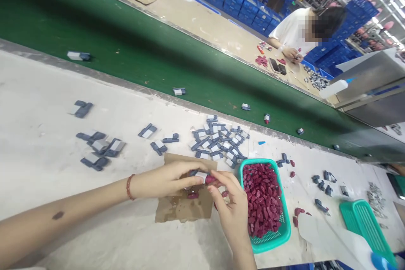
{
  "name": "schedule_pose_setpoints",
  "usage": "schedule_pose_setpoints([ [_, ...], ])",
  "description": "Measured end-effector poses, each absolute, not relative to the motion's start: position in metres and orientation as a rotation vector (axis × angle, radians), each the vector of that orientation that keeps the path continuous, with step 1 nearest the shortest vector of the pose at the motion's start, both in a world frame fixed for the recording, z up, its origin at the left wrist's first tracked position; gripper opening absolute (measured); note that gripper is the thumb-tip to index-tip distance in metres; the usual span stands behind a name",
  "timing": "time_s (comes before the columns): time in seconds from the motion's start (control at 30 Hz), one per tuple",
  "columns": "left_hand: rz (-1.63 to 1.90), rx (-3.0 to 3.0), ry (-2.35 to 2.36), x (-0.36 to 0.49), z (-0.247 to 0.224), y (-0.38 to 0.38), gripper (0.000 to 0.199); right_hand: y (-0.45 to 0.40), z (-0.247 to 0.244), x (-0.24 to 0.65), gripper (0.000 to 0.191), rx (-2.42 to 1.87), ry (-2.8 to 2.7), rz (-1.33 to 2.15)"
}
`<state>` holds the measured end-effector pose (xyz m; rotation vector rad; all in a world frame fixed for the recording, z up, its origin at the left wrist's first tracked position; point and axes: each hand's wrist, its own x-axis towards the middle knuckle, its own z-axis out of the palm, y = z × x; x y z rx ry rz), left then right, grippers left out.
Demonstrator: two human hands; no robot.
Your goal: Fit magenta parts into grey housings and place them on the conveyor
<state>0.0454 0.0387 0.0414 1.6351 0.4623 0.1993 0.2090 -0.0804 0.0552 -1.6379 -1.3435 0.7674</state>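
Over a piece of brown cardboard, my left hand grips a small blue-grey plastic part with a white block. A maroon piece sits at the right end of that part, and the fingertips of my right hand are closed on it. Another maroon piece lies on the stained cardboard below. Right beside my right hand stands a green basket full of small maroon pieces. Behind the cardboard is a pile of blue-grey and white parts.
A green conveyor belt crosses behind, carrying several spaced parts. More blue-grey parts lie at left. At right are a second green basket and a white bottle with a blue cap. Across the belt a person handles small pieces.
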Motion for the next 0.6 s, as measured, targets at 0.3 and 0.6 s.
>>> schedule_pose_setpoints([
  [0.3,0.496,2.338,0.840,0.140,0.021,0.163,0.034,-0.137,0.050,0.312,0.023,-2.170,-1.364,0.154],
  [0.6,0.472,2.546,0.819,0.237,0.003,0.199,0.033,-0.115,0.028,0.327,0.018,-2.393,-1.879,-0.113],
])
